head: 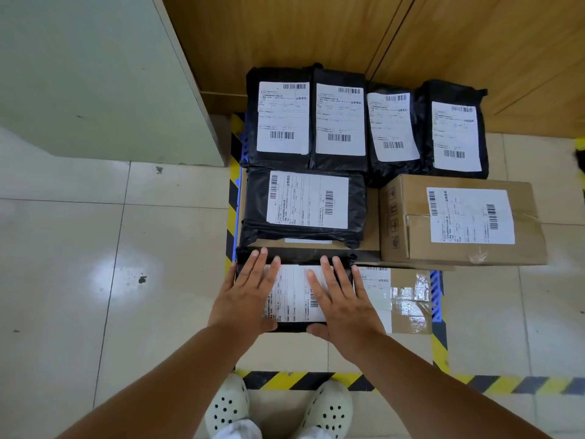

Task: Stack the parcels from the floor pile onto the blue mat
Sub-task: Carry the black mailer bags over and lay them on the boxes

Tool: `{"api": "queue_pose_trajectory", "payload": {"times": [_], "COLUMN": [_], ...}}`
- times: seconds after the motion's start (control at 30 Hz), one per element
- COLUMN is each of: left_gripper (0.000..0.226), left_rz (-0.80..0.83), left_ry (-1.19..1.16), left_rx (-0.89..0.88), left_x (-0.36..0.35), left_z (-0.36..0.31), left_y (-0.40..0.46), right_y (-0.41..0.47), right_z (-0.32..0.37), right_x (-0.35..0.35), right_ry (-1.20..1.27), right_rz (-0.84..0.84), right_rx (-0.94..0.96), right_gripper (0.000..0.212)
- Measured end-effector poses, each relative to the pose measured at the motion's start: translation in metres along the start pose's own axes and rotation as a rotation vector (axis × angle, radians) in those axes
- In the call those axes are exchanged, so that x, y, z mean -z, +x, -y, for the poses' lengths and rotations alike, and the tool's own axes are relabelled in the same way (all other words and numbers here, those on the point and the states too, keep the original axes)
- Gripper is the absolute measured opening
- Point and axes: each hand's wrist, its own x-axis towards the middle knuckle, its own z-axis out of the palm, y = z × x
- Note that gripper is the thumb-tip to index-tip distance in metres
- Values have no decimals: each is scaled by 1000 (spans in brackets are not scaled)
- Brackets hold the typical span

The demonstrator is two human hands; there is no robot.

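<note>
both hands, the left hand (250, 293) and right hand (340, 299), lay flat, fingers straight, on the black parcel (296, 299) at the blue mat's (437, 296) near-left corner; pressing evenly would square it against its neighbours.

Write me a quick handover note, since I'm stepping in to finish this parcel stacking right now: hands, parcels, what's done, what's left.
Left hand and right hand: both flat, fingers straight, pressing on the nearest black parcel.
On the blue mat: four black bags along the back, another black bag on a flat carton, a brown box to the right, and a taped carton beside your parcel.
Done: these are placed.
Left: the floor pile is out of view, so check it.
</note>
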Motion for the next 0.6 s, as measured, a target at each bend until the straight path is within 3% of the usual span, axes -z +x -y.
{"api": "queue_pose_trajectory", "payload": {"times": [0.27,0.43,0.6], "left_gripper": [133,118,129], "left_rz": [-53,-65,-109], "left_ry": [29,-22,-144], "left_rx": [5,26,180], "left_x": [-10,-6,-1], "left_z": [4,-4,-8], "left_y": [0,-6,-24], "right_y": [0,1,8], "right_z": [0,3,5], "right_x": [2,14,37], "right_ry": [-2,32,44], "right_rz": [57,96,162], "right_rx": [-14,-37,-43], "right_gripper": [116,116,115]}}
